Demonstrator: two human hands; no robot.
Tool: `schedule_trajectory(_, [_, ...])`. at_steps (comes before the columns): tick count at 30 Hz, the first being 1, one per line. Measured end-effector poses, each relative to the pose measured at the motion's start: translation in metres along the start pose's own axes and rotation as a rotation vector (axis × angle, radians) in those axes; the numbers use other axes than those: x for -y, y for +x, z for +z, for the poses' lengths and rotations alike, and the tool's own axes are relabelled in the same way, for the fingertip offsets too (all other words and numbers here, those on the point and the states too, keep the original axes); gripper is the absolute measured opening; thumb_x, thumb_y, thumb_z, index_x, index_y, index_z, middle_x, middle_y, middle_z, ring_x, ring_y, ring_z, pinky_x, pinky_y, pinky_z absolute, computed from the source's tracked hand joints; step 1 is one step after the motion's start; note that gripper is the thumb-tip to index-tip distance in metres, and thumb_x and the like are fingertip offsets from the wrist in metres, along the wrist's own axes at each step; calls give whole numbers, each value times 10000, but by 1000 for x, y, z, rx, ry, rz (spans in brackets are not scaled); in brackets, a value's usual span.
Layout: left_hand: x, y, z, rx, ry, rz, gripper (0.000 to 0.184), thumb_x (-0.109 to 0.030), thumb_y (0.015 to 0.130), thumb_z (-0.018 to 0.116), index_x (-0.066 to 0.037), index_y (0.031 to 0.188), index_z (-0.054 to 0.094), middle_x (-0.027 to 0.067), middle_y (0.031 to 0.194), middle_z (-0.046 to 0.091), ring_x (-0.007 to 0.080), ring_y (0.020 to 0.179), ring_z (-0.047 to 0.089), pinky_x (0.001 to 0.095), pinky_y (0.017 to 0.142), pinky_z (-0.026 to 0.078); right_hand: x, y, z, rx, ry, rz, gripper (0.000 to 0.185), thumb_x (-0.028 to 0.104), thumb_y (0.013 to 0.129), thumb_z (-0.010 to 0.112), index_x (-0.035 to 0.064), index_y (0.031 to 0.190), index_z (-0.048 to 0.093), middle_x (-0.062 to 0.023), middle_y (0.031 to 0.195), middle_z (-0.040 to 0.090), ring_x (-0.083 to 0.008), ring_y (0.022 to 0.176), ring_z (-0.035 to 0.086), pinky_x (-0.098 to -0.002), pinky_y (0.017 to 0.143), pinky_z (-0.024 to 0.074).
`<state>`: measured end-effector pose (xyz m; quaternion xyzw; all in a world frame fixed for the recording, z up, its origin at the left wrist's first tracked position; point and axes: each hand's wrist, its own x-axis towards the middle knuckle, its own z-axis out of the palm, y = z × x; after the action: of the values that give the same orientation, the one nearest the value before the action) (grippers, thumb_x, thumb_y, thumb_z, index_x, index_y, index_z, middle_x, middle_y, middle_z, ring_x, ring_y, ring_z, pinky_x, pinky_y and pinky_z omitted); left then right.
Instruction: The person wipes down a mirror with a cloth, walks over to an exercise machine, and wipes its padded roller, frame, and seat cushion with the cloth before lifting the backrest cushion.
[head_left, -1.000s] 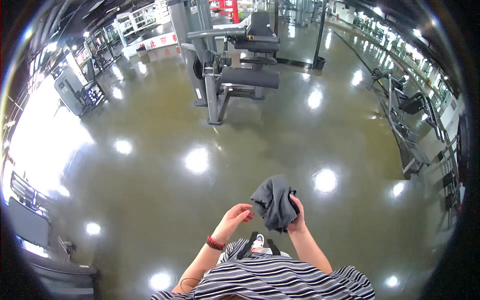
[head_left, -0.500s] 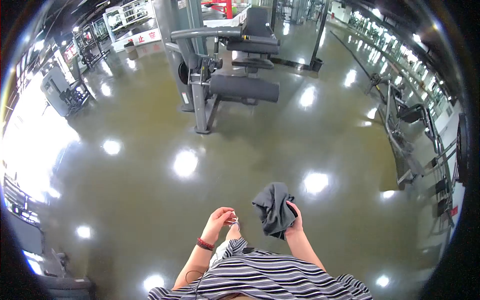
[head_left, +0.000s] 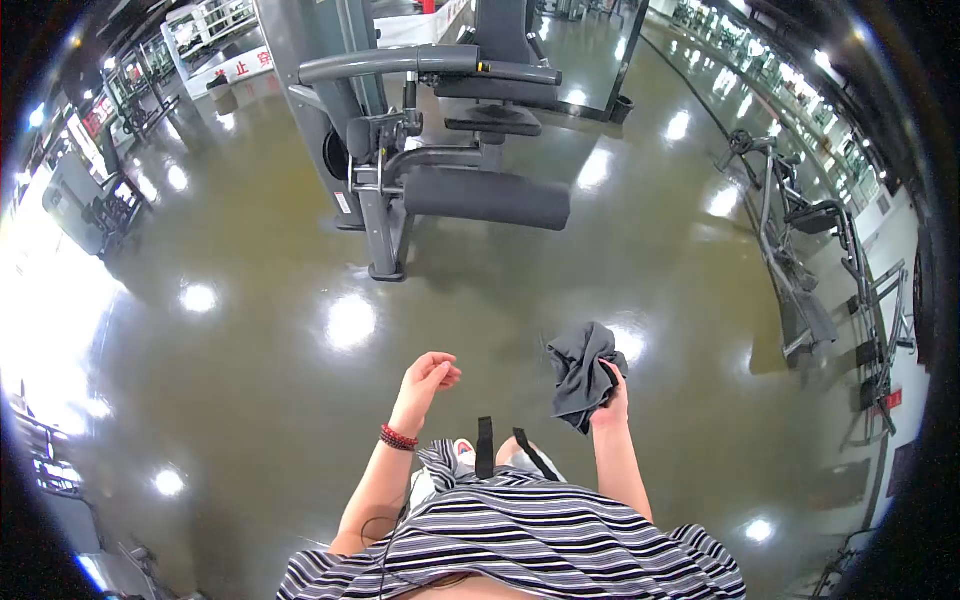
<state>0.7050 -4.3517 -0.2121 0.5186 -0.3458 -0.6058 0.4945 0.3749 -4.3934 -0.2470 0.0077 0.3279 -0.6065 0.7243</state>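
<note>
My right hand (head_left: 612, 400) is closed around a bunched dark grey cloth (head_left: 580, 372), held out in front of my body above the floor. A black edge shows at the cloth beside my fingers; what it belongs to I cannot make out. My left hand (head_left: 428, 380) is raised to the left of the cloth, apart from it, with its fingers loosely bent and nothing seen in them. A red bead bracelet (head_left: 398, 438) circles my left wrist. Two black straps (head_left: 485, 448) hang at the front of my striped shirt (head_left: 520, 535).
A grey leg exercise machine (head_left: 385, 215) with a padded roller (head_left: 487, 198) stands ahead on the shiny floor (head_left: 450, 310). More gym equipment (head_left: 800, 230) lines the right wall. Another machine (head_left: 85, 205) stands at the far left. A bin (head_left: 222, 97) is farther back.
The leg machine looks closer and larger. My right hand has moved up and to the right with the grey cloth; my left hand has risen too. The black straps have come into view.
</note>
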Motion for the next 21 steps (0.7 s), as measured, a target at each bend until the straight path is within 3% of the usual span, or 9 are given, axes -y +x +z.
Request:
schedule_trajectory(5, [-5, 34, -25, -83, 12, -10, 202, -136, 967, 496, -16, 1105, 582, 66, 946, 659, 129, 873, 616, 266, 798, 481, -3, 63, 8, -32, -13, 40, 228, 138, 853, 595, 49, 1058, 642, -98, 1075, 670, -284, 990, 632, -421, 891, 505])
schedule_trajectory(11, [-28, 98, -60, -286, -10, 39, 200, -144, 967, 496, -23, 1092, 593, 54, 925, 661, 124, 855, 619, 262, 789, 481, 7, 190, 116, -69, -120, 42, 278, 112, 811, 655, 52, 1081, 628, -106, 1076, 662, -292, 995, 630, -447, 882, 511])
schedule_trajectory(14, [-38, 132, -70, -389, -28, 76, 188, -138, 964, 511, -20, 1082, 598, 46, 910, 654, 124, 851, 623, 271, 796, 495, 1, 268, 170, -27, -220, -82, 357, 58, 792, 674, 59, 1138, 588, -81, 1070, 637, -267, 965, 628, -434, 834, 531])
schedule_trajectory(17, [-50, 175, -76, -489, -38, 88, 193, -151, 958, 532, -23, 1086, 599, 40, 910, 651, 127, 863, 627, 281, 807, 507, -18, 309, 253, 93, -385, -199, 342, -14, 826, 610, 30, 1163, 575, -81, 1089, 632, -221, 973, 618, -363, 826, 515])
schedule_trajectory(20, [-67, 211, -65, -534, -29, 67, 198, -157, 956, 540, -25, 1091, 599, 36, 910, 648, 127, 870, 627, 284, 812, 511, -50, 371, 290, 278, -668, -368, 428, -42, 845, 575, -10, 1268, 518, -87, 1137, 634, -175, 959, 610, -277, 872, 460])
schedule_trajectory(21, [-72, 226, -61, -539, -24, 65, 198, -157, 956, 539, -24, 1092, 598, 35, 910, 646, 126, 871, 626, 284, 812, 511, -57, 377, 313, 376, -942, -484, 473, -63, 830, 557, -14, 1297, 495, -118, 1179, 621, -201, 1014, 601, -310, 904, 450])
